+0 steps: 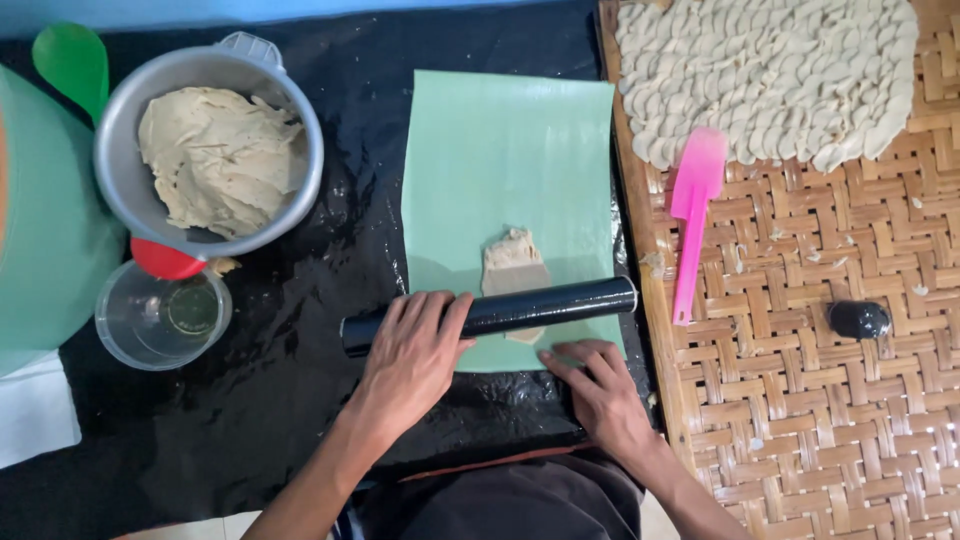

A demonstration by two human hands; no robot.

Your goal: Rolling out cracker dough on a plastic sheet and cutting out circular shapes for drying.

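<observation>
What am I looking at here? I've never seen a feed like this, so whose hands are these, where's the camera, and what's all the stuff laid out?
There is one picture, from a camera on a person's head, looking down at their own bare hands. The left hand lies on a black rolling pin that sits across a small piece of dough on a green sheet. The right hand presses flat on the sheet's near edge. To the left stand a metal pot of dough and a clear cup. To the right, a woven tray carries a pink spatula, rows of shaped dough pieces and a small black object.
</observation>
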